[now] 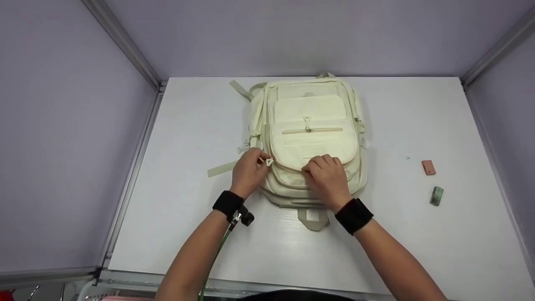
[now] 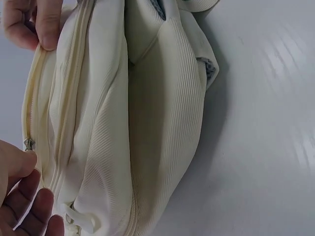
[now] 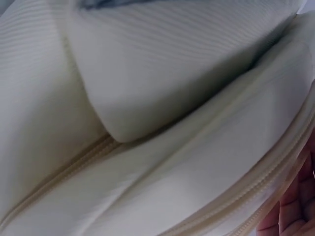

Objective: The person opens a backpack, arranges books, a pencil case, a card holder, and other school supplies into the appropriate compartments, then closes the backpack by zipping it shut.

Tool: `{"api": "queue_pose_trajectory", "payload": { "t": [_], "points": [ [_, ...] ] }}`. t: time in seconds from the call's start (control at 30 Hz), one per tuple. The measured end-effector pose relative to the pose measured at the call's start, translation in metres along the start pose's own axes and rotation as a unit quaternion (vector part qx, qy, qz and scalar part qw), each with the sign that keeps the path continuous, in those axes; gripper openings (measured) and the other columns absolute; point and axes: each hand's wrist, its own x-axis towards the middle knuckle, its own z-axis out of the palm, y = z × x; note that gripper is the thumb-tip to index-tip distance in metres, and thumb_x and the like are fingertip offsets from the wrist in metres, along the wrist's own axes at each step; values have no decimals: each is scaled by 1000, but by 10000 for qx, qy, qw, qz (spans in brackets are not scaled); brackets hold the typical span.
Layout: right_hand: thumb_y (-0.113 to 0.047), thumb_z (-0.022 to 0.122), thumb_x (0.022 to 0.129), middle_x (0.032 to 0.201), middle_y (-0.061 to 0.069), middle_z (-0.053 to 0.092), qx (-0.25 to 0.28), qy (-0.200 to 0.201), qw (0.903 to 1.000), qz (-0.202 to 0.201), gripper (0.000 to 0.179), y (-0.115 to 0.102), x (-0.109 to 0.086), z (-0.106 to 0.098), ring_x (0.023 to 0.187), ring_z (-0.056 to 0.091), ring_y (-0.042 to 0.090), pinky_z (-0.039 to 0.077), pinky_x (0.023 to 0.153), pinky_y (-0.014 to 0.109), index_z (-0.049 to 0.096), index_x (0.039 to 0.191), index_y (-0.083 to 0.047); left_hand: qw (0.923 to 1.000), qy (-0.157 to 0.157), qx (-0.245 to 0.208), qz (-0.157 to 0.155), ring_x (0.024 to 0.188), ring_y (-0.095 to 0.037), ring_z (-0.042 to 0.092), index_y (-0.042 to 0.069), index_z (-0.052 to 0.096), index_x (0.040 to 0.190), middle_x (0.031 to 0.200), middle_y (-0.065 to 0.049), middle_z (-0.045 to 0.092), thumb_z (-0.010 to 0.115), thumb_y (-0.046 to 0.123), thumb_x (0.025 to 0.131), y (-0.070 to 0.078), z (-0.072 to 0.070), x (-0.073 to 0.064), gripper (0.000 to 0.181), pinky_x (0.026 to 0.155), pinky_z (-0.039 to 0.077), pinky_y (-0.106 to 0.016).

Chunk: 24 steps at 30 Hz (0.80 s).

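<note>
A cream backpack (image 1: 311,108) lies front side up on the white table, its top handle (image 1: 313,225) toward me. At its left side my left hand (image 1: 249,170) pinches the pull of the front pocket's zipper; a pale triangular tab shows by the fingertips. In the left wrist view the metal zipper slider (image 2: 29,144) sits just above the left thumb. My right hand (image 1: 328,179) grips the front pocket's edge near the middle, fingers curled over it. Part of that hand (image 3: 295,206) appears at the right edge of the right wrist view.
On the table to the right lie a small reddish-orange block (image 1: 428,167) and a small green block (image 1: 436,196). A loose strap (image 1: 221,169) stretches out left of the bag. Grey-lilac panels (image 1: 292,37) enclose the table. A cable (image 1: 218,251) runs along the left forearm.
</note>
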Motion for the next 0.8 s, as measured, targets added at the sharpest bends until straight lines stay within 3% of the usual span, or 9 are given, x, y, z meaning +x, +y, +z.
{"api": "queue_pose_trajectory", "payload": {
  "t": [0.2,0.8],
  "points": [
    [-15,77,93,93,4,66,402,-159,9988,228,6,0,1,-5,88,60,29,46,75,45,72,92,-11,9999,95,47,-126,87,-16,61,14,71,104,97,0,66,66,12,95,-4,-1,13,10,72,50,-33],
    [-18,78,93,93,2,67,764,130,9961,432,8,-12,13,-14,87,60,25,46,72,40,74,93,-11,9982,146,-97,-579,94,-18,62,14,69,112,107,-2,66,60,16,102,-10,-11,62,14,79,50,-35]
  ]
}}
